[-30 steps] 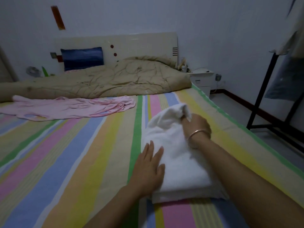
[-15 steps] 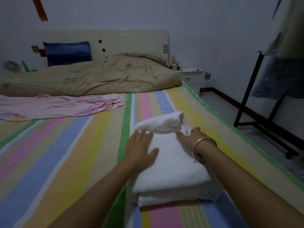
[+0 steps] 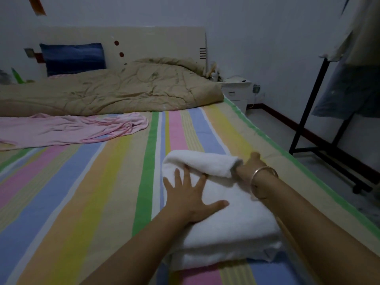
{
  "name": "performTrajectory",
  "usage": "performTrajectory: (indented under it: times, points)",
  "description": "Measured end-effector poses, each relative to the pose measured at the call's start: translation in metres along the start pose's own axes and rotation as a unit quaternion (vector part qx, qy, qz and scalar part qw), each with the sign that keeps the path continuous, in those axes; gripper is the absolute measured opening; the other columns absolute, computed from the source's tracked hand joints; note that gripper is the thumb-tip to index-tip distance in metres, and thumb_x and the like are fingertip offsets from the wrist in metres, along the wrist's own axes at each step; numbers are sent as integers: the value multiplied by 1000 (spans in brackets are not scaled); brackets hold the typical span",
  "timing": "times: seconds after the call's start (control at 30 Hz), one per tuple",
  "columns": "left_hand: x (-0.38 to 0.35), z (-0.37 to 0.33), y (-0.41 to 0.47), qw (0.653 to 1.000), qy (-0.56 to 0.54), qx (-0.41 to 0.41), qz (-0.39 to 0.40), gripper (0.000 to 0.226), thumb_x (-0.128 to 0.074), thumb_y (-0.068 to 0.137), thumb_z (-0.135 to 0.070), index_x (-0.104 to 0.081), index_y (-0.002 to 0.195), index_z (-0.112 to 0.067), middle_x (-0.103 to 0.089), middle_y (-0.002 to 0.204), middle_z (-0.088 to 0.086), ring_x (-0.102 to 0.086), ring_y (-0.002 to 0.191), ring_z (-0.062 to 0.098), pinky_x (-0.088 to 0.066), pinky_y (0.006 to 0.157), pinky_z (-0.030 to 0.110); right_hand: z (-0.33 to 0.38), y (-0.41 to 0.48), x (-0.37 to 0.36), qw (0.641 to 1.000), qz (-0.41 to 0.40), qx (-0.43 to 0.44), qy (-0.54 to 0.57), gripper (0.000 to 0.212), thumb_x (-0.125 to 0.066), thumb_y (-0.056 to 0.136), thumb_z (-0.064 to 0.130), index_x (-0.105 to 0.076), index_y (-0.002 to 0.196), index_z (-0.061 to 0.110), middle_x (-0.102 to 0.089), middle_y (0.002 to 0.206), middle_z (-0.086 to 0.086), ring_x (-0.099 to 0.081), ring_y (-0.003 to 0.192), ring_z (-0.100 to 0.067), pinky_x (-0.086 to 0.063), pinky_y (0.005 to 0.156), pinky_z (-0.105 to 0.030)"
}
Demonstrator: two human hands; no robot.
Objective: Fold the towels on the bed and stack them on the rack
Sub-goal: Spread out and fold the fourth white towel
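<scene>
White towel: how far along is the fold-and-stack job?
Done: white towel lies in layers on the bed. In hand: left hand presses it flat, right hand is tucked in the far flap. Left: pink cloth lies unfolded; no towel seen on the rack.

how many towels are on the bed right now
2: a white towel, partly folded, near the bed's right edge, and a pink towel lying spread out at far left. The white bundle's lower layers could be a separate towel; cannot tell.
</scene>
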State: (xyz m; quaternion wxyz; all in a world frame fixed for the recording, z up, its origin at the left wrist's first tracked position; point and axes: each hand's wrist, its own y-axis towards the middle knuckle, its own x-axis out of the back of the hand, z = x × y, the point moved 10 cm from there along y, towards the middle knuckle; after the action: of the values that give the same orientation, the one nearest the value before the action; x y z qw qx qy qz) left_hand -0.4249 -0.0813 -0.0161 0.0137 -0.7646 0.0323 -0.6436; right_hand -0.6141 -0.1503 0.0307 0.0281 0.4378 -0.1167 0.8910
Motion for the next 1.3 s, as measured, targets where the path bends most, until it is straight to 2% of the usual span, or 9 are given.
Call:
performTrajectory:
  times: [0.13, 0.23, 0.37, 0.47, 0.57, 0.73, 0.87, 1.1, 1.3]
  points:
    - [0, 5, 2, 1000, -26, 13, 1, 112, -29, 62, -96, 22, 146, -44, 34, 154, 7, 21, 144, 39, 2, 109, 71, 100, -85, 50, 870, -330, 367, 17, 31, -45, 67, 12, -56, 95, 11, -57, 96, -9, -55, 88, -29, -47, 71, -39]
    - [-1, 5, 6, 1000, -29, 6, 5, 114, -37, 63, -94, 23, 146, -42, 23, 159, 3, 14, 145, 40, -5, 108, 71, 124, -133, 16, 807, -270, 523, 42, 12, -45, 70, 17, -57, 71, 13, -58, 67, -3, -53, 58, -23, -42, 51, -31]
    - [-2, 6, 3, 1000, -18, 2, -11, 118, -23, 52, -98, 12, 150, -41, 20, 160, -2, 12, 147, 33, -4, 110, 69, 107, -64, -48, 918, -19, 396, 32, 32, -47, 86, 16, -66, 111, 14, -67, 111, -12, -60, 106, -26, -48, 91, -36]
    - [-4, 4, -5, 1000, -11, -7, -27, 114, -17, 55, -100, 13, 149, -44, 25, 159, -4, 17, 147, 31, 3, 110, 68, 53, 23, -47, 972, -19, 178, -154, 69, -41, 94, 50, -20, 151, 18, -14, 159, -11, -7, 147, -29, -6, 119, -42]
    - [-5, 2, -7, 999, -9, -16, -28, 110, -17, 58, -98, 12, 149, -45, 25, 158, -6, 20, 146, 29, 6, 111, 67, 8, 56, -49, 976, 54, 34, -207, 99, -17, 73, 86, 2, 152, 30, 1, 161, -4, 0, 146, -34, 2, 116, -54]
    - [-4, 0, -9, 999, 0, -29, -35, 106, -19, 60, -97, 9, 149, -47, 20, 160, -6, 20, 146, 30, 6, 110, 68, 118, -3, -4, 920, -210, 234, -235, 53, -44, 95, 36, -30, 146, 27, -31, 152, -6, -29, 138, -27, -17, 116, -43]
    - [3, -3, -13, 997, -8, -46, -54, 113, -8, 52, -97, -7, 151, -44, 6, 162, -9, 15, 147, 29, 4, 111, 68, 138, -37, -96, 864, -6, 402, -303, 41, -31, 98, 33, -47, 136, 31, -45, 144, 1, -37, 134, -22, -21, 114, -44]
    - [-1, -9, -17, 998, 15, -54, -34, 96, -16, 64, -92, -3, 150, -50, 10, 162, -9, 20, 146, 28, 12, 109, 68, 40, 57, -65, 915, 12, 126, -383, 76, 2, 87, 72, 13, 151, 32, 16, 159, 1, 13, 147, -27, 19, 111, -55]
    - [-3, -1, -15, 998, 8, -49, -25, 96, -19, 66, -94, -1, 149, -50, 12, 161, -9, 22, 146, 27, 12, 109, 67, 42, 27, 13, 955, -256, 118, -94, 48, -36, 99, 43, -41, 134, 11, -40, 138, -16, -40, 125, -34, -36, 100, -45]
